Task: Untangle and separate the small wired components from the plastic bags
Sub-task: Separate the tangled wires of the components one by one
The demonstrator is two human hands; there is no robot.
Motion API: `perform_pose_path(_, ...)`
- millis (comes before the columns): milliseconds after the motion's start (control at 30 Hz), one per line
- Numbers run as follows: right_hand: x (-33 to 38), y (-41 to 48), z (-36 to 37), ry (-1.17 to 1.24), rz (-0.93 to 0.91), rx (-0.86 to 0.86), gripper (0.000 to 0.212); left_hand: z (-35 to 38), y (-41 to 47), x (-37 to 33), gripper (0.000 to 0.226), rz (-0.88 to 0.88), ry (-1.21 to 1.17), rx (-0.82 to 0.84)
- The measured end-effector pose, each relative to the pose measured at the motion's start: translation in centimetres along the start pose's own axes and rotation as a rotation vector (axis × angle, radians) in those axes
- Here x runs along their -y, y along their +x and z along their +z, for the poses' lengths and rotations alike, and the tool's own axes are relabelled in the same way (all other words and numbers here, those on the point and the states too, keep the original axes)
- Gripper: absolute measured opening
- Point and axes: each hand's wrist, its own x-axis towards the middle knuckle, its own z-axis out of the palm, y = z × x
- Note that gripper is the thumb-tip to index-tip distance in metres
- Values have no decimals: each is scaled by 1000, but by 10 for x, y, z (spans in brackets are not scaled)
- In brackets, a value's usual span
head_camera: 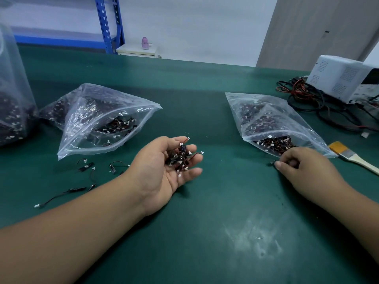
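My left hand [164, 171] lies palm up on the green mat, fingers loosely curled, cradling a tangled clump of small wired components [181, 155] with black bodies, red-black wires and white plugs. My right hand [301, 167] is palm down by the mouth of the right plastic bag [272, 121], its fingertips pinching one small black component [272, 163] against the mat. The left plastic bag [98, 119] lies open toward me, full of the same parts. Several separated components [88, 167] lie spread on the mat left of my left wrist.
A third, larger bag [12, 99] of parts stands at the far left. A brush with yellow bristles [352, 155] lies right of the right bag. A white power supply [346, 78] with tangled cables [307, 99] sits at the back right. Blue shelving [108, 23] is behind the table.
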Motion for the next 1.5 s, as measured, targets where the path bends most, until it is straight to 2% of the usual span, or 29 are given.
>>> perform_pose_path(167, 1, 1, 3, 39, 123, -14, 20, -3, 1, -3, 40, -46, -105, 22)
perform_pose_path(300, 3, 3, 0, 0, 128, 14, 14, -5, 5, -1, 49, -58, -56, 38)
perform_pose_path(500, 6, 1, -4, -57, 119, 24, 22, -3, 7, 2, 35, -39, 19, 59)
perform_pose_path(700, 3, 3, -7, -88, 138, 99, 24, -4, 8, 2, 35, -35, 45, 88)
perform_pose_path(900, -1, -3, -8, 42, 116, 52, 17, -5, 9, 2, 34, -26, 50, 118)
perform_pose_path(1033, 0, -1, -9, 46, 117, 67, 17, -5, 9, 1, 29, -52, 43, 142)
perform_pose_path(1267, -2, 8, -9, -150, 176, 222, 21, -12, 11, -4, 53, -137, -86, 190)
perform_pose_path(1333, -3, 6, -8, -103, 166, 170, 23, -14, 11, -5, 55, -152, -117, 197)
perform_pose_path(1433, -3, 7, -10, 96, 190, -88, 29, -14, 11, -6, 57, -172, -138, 204)
perform_pose_path(1500, -4, 13, -8, 186, 268, -210, 33, -12, 11, -6, 47, -168, -117, 192)
